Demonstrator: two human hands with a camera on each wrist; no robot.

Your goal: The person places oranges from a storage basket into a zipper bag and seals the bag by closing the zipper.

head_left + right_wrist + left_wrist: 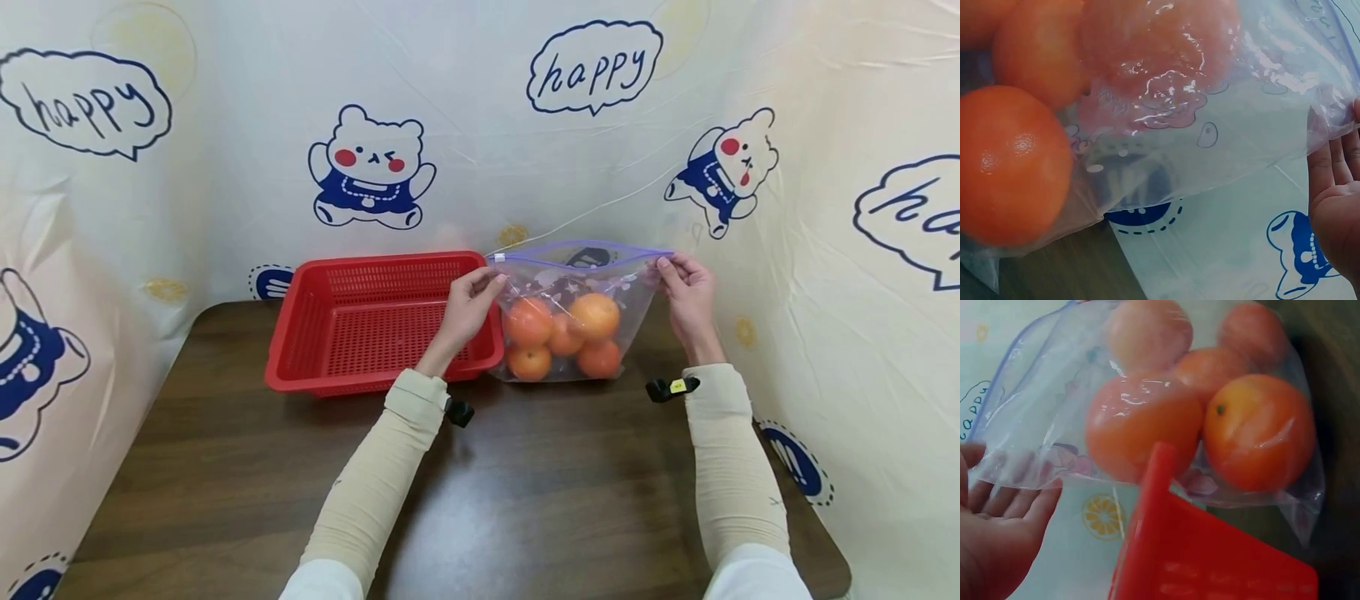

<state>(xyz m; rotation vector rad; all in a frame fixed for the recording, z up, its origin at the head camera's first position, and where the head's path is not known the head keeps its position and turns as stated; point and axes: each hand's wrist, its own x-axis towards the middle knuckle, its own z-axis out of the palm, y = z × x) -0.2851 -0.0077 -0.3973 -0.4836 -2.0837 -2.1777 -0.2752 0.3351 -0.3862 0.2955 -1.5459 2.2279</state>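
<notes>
A clear zip bag [637, 308] with a purple zip edge holds several oranges [595, 317]. Its mouth gapes at the top, and a white slider [499, 258] sits at the left end of the zip. My left hand [468, 308] pinches the upper left corner, while my right hand [688, 292] pinches the upper right corner. In the left wrist view the oranges [1259, 432] lie toward the bag's bottom, and my left hand's fingers [1016, 503] are partly behind the plastic. The right wrist view shows my right hand [1341, 187] at the bag's edge, cut off by the frame.
A red plastic basket [281, 354] with slotted walls stands left of the bag, its right rim close beside it. Both are on a dark wooden table [525, 483]. A cartoon-printed cloth [480, 150] hangs behind and along the sides.
</notes>
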